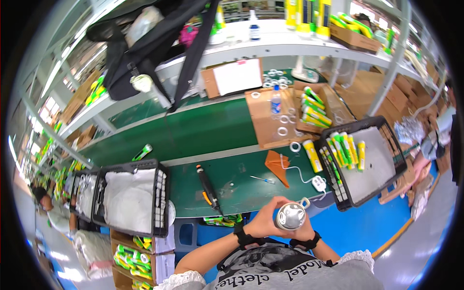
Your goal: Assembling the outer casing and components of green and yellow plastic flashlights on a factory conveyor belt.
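Both my hands hold a round silver-ended cylinder [290,216] close to my chest, its shiny flat end facing up. My left hand [263,222] grips its left side and my right hand [303,231] wraps its right side. Each wrist wears a black strap. A small white ring [305,202] shows just above my right fingers. On the green bench in front of me lie a black and orange electric screwdriver [208,187], an orange cloth [277,164] and a small blue-handled tool [262,179].
A black crate [367,126] at right holds yellow and green tubes. A black crate lined with white plastic [162,203] stands at left. A green conveyor belt [193,130] runs behind, with cardboard boxes, white rings and a shelf above. A person sits far left.
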`<state>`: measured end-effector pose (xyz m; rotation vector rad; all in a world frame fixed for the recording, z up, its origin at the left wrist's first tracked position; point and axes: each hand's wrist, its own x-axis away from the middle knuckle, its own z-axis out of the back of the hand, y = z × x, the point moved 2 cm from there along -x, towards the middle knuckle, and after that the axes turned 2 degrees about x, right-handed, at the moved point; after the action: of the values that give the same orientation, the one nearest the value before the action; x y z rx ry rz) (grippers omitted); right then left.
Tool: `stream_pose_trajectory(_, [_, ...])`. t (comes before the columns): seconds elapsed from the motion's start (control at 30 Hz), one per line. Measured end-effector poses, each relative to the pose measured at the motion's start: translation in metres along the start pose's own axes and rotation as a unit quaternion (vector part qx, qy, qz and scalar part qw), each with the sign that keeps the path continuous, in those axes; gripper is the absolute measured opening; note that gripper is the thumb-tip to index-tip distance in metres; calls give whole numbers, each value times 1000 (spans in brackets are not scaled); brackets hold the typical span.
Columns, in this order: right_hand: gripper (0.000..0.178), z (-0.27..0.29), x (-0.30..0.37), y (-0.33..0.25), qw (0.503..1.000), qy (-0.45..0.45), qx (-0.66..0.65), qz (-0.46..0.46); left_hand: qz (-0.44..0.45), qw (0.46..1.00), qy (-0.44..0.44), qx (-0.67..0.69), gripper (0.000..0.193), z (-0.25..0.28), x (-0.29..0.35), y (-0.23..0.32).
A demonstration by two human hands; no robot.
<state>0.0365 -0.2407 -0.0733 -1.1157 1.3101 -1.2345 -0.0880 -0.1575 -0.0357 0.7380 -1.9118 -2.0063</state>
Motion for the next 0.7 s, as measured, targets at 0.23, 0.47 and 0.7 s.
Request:
stream_pose_trajectory(0.23, [84, -4, -10, -1, 999, -49, 6, -11, -85, 983, 34, -159, 76, 15, 6, 13])
stream_pose_trajectory(0.47, [119, -16, -13, -21, 997, -39, -58, 21, -81, 995, 44, -43, 97, 8, 21, -5])
stream_pose_trajectory(0.7, [119, -29, -20, -49, 996, -71, -42, -19, -12, 997, 36, -68, 107, 11, 36, -21])
